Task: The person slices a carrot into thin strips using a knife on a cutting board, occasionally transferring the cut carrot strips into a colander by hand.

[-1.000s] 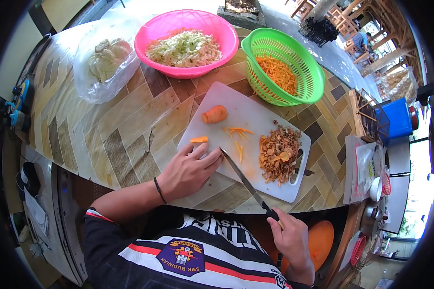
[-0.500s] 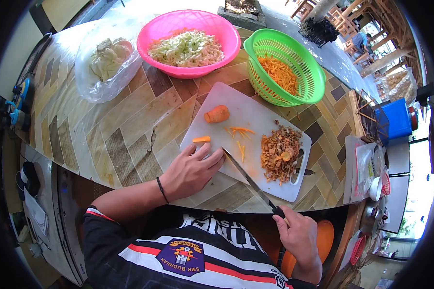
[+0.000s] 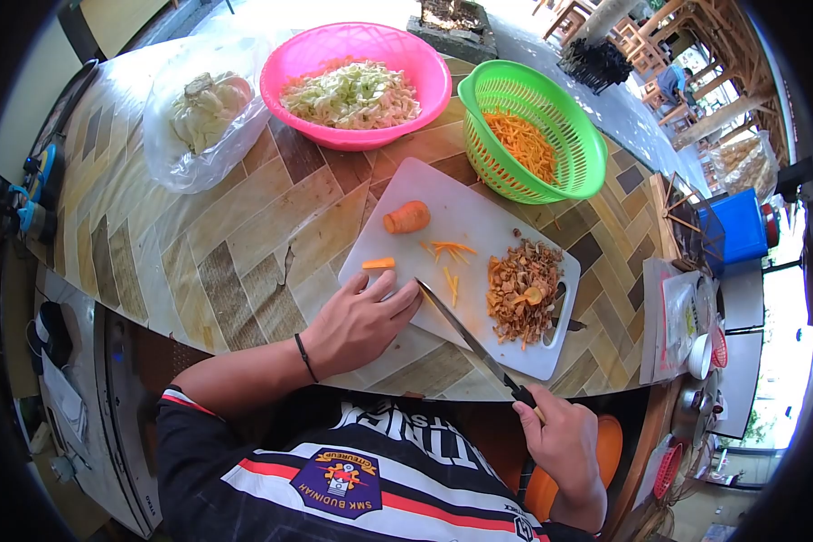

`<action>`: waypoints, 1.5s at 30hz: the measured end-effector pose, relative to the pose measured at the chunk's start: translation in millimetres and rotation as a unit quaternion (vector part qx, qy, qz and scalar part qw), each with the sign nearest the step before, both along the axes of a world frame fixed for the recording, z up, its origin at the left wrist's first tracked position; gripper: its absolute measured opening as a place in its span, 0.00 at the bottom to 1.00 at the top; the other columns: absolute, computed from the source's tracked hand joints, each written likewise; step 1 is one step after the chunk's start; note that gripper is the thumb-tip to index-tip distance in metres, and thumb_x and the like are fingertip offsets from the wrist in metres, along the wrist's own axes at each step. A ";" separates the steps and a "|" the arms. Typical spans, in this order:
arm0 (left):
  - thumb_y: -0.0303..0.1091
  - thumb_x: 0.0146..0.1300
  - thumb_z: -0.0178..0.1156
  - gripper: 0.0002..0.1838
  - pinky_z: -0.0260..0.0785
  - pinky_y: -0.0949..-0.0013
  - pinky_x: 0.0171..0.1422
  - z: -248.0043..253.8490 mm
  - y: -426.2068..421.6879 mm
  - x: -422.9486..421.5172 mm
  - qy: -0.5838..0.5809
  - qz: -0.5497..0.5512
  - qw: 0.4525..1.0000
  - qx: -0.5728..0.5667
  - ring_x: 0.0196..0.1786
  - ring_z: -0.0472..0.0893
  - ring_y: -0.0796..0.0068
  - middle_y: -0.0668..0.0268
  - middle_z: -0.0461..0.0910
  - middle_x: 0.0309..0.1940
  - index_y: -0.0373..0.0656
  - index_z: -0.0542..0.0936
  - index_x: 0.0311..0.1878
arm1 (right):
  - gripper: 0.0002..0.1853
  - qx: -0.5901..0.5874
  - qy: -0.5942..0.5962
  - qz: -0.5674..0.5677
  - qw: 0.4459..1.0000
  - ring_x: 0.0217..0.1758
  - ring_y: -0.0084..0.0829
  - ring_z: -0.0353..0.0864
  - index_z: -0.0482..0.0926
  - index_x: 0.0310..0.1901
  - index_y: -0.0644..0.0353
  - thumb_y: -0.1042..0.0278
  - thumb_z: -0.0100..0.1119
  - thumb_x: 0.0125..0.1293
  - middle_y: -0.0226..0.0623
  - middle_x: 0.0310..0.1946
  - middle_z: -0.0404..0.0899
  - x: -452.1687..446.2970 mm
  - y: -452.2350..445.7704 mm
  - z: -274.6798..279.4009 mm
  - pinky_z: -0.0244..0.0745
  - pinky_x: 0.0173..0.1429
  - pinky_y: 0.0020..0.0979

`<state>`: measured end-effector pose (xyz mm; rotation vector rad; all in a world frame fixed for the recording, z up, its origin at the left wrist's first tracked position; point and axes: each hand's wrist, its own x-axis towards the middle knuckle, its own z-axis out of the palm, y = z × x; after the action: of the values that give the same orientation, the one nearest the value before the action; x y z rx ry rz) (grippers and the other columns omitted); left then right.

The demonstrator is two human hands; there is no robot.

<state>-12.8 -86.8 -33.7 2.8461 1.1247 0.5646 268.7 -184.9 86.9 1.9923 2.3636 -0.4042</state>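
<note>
My right hand (image 3: 558, 435) grips the black handle of a kitchen knife (image 3: 470, 341), its blade slanting up and left across the cutting board. The tip rests beside the fingers of my left hand (image 3: 359, 323). That hand presses on the white cutting board (image 3: 506, 233) with fingers bent and close together; what lies under them is hidden. Just above its fingers is a cut carrot stick (image 3: 378, 264). A peeled carrot chunk (image 3: 407, 217) lies farther up the board. Thin carrot strips (image 3: 450, 248) are scattered mid-board, and a heap of brownish peelings (image 3: 522, 289) sits near the handle slot.
A pink basin (image 3: 275, 99) of shredded cabbage stands at the back, beside a green colander (image 3: 596, 163) of shredded carrot. At the left, a clear plastic bag (image 3: 176, 172) holds a cabbage (image 3: 210, 110). A blue container (image 3: 733, 226) stands at the right. Someone (image 3: 672, 81) is in the distance.
Both hands and the knife stay almost in place. The whole view has shifted very slightly; the food on the board looks the same.
</note>
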 end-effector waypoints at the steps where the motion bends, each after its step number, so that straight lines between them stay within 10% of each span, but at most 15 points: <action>1: 0.32 0.50 0.65 0.31 0.67 0.63 0.56 0.1 0.0 0.0 -0.001 -0.001 1.000 0.001 0.60 0.71 0.67 0.67 0.72 0.60 0.40 0.78 0.61 | 0.13 0.002 0.001 0.000 1.000 0.22 0.41 0.80 0.80 0.44 0.58 0.56 0.62 0.68 0.39 0.23 0.82 0.4 -0.6 -2.6 0.69 0.26 0.38; 45: 0.32 0.56 0.61 0.29 0.66 0.64 0.52 1.6 -1.1 2.3 -0.011 0.009 1.000 0.003 0.57 0.73 0.68 0.68 0.73 0.58 0.41 0.76 0.64 | 0.15 -0.064 0.048 -0.050 0.996 0.27 0.50 0.83 0.77 0.44 0.62 0.56 0.57 0.71 0.46 0.25 0.82 -6.3 -8.7 -7.7 0.75 0.29 0.46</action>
<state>-10.5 -87.9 -32.1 2.8289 1.1495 0.6001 262.4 -193.6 79.2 2.0834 2.2325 -0.6513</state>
